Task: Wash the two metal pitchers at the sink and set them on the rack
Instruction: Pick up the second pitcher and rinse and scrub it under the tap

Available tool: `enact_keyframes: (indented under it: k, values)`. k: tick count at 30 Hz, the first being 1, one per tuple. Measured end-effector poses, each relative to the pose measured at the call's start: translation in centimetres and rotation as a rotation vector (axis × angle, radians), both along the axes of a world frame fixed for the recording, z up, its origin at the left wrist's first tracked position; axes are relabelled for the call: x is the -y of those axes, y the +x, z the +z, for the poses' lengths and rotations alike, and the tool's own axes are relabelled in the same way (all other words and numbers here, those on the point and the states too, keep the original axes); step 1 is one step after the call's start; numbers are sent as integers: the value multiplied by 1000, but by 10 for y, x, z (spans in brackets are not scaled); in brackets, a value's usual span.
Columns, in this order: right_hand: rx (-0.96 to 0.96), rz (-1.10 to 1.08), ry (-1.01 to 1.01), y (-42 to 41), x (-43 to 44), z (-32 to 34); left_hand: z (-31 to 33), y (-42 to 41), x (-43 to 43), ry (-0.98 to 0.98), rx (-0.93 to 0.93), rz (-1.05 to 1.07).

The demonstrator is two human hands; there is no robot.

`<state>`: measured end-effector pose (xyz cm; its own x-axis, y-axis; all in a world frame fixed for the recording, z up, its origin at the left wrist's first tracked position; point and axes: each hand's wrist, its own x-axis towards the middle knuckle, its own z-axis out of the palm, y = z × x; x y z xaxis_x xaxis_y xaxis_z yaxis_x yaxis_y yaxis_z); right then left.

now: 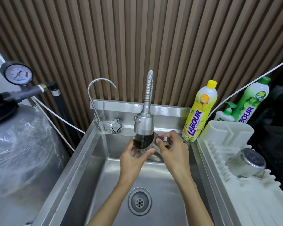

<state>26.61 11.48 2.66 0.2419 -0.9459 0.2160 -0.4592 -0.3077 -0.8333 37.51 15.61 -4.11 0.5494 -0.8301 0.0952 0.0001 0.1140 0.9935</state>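
I hold a metal pitcher point(142, 141) under the spray tap point(144, 124) over the steel sink point(95, 160). Water runs from the tap into its dark open mouth. My left hand point(134, 158) cups the pitcher's body from the left and below. My right hand point(171, 150) grips its handle side on the right, fingers curled around the metal. A second metal pitcher point(248, 162) lies upside down on the white dish rack point(245, 201) at the right.
A thin gooseneck tap point(95, 101) and a loose strainer point(115, 126) sit on the sink's back ledge. A yellow dish-soap bottle point(198, 113), a green one point(252, 98) and a pump bottle point(226, 114) stand at the right. A wrapped grey tank point(20, 152) with gauge stands left.
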Motion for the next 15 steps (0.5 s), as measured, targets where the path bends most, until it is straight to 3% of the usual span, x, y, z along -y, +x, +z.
enact_keyframes:
  k: [3,9,12,15]
  values:
    - [278,115,155,2,8,-19,7,7,5,-99,55,34]
    - [709,263,617,13,11,-56,24,13,-1,-66,539,206]
    - [646,258,669,11,8,-54,22,11,-8,86,584,335]
    - [452,107,619,8,7,-43,19,5,-11,187,490,328]
